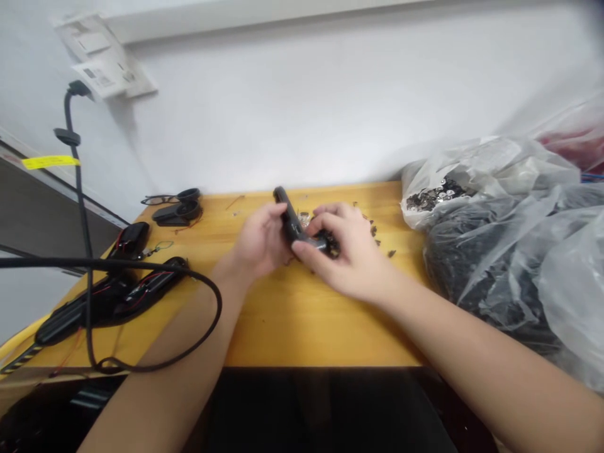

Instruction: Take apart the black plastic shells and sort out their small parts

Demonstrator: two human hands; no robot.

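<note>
A long black plastic housing (289, 220), with a bent, rounder lower end, is held tilted above the wooden table (283, 327). My left hand (265, 242) is closed around its left side, the thumb lying near the upper part. My right hand (346, 248) grips the lower end, with thumb and fingers curled about it. Small dark parts (372, 229) lie scattered on the wood just beyond and beside my right hand. Whether my right fingers also pinch a small part cannot be made out.
Black housings with red wires (141, 289) lie at the left. Behind them are round-ended black pieces (182, 211). A black cable (219, 302) loops in front of my left forearm. Plastic bags (500, 251) fill the right side, one holding small metal parts (438, 195). A white wall (302, 113) stands behind.
</note>
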